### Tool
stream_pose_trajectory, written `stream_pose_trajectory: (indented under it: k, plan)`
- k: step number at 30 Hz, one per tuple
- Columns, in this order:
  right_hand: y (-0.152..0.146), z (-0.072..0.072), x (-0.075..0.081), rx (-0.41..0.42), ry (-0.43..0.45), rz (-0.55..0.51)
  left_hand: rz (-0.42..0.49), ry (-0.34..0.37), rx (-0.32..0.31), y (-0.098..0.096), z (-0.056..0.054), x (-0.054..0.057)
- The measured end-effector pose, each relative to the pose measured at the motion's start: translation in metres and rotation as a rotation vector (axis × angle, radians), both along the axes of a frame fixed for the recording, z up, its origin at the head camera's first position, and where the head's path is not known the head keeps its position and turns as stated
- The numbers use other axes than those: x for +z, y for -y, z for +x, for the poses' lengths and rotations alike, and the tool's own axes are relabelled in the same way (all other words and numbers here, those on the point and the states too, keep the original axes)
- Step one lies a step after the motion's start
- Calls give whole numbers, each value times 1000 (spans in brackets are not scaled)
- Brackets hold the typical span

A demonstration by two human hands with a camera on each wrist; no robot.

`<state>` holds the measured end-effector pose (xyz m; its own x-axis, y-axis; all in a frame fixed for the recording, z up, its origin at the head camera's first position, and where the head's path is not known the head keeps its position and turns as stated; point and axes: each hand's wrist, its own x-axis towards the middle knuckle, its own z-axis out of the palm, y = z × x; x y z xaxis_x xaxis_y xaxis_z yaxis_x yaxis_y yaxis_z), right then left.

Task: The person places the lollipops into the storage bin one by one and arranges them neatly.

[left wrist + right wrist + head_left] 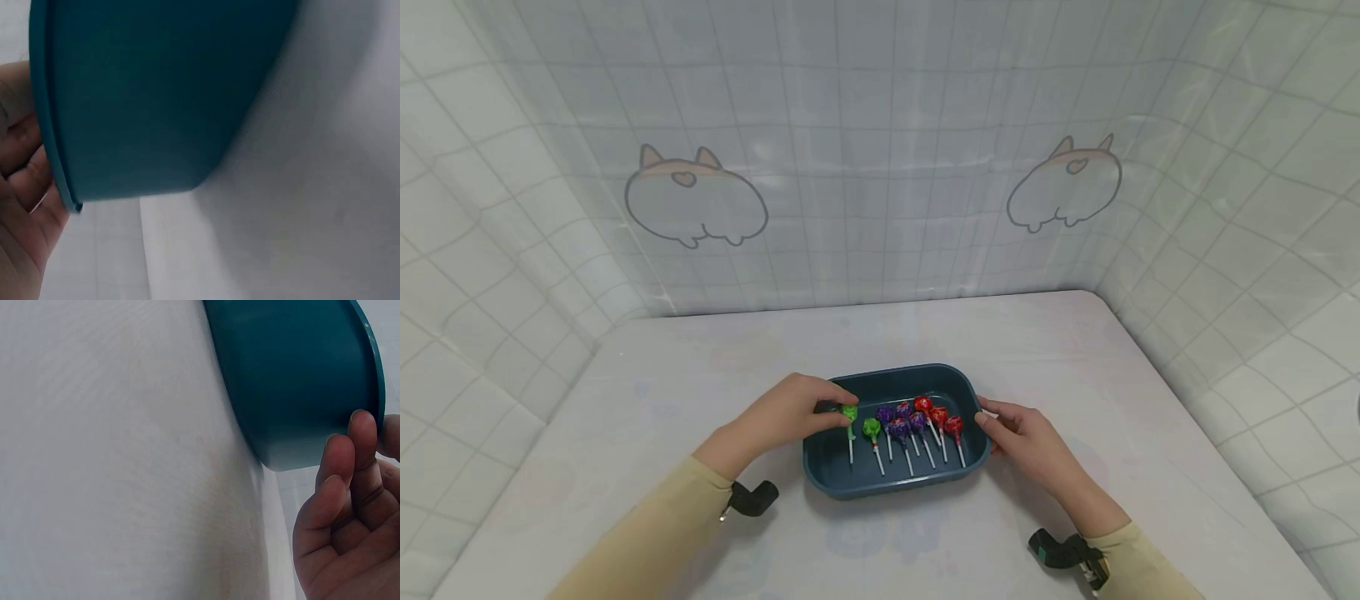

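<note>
A dark teal tray [891, 487] lies on the table with wrapped lollipops in it. At its left end my left hand [790, 412] reaches over the rim and pinches the head of a green lollipop [850, 412] between thumb and fingers; its white stick points toward me. Beside it lies another green lollipop [871, 428], then several purple lollipops [898, 429] and three red lollipops [953, 426]. My right hand [1026, 437] grips the tray's right rim, thumb on top. The right wrist view shows its fingertips [362, 425] against the tray's outer wall [300, 381].
The tray rests on a pale table [700, 358]. White gridded curtains [880, 167] stand behind and at both sides. Each wrist carries a black camera mount, one near the left cuff [752, 498] and one near the right cuff [1063, 552].
</note>
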<state>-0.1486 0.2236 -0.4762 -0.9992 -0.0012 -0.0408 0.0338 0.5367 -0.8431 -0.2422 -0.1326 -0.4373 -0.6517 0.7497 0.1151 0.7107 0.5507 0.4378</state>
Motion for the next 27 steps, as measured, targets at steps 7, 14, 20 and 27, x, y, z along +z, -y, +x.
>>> stream_pose_trajectory:
  k: [7,14,20,27]
  plan:
    - [0,-1,-2,4,-2,7,-102,-65,-23,-11,-1,-4]
    - [0,-2,-4,-15,7,9,-177,-100,-18,-21,1,-4]
    - [0,-2,-5,-8,2,5,-294,-112,9,-27,4,-2]
    - [0,-2,-5,-10,-2,5,-372,-164,-21,-32,3,-1]
